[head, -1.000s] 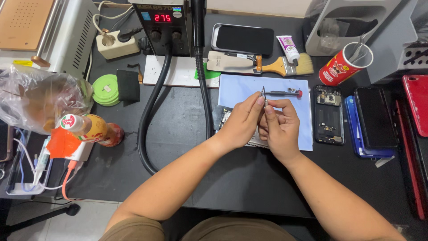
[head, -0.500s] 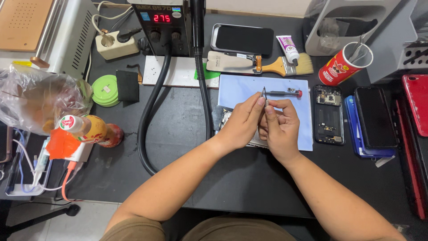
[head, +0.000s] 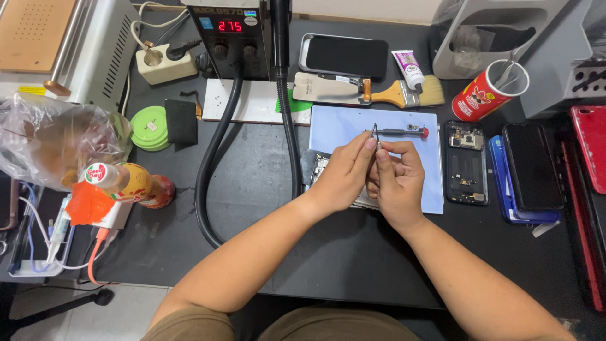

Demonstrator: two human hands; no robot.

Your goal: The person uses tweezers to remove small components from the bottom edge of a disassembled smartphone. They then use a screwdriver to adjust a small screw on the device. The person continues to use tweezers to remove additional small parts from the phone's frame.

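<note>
Nothing has shifted — both hands stay together over the blue mat (head: 341,126). Left hand (head: 344,173) and right hand (head: 394,180) pinch the tweezers (head: 375,132) upright, fingers closed, above the phone (head: 315,167) for close work.

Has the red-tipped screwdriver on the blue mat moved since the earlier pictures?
No. The screwdriver lies in the same place on the blue mat, just below the paintbrush, as before.
</note>
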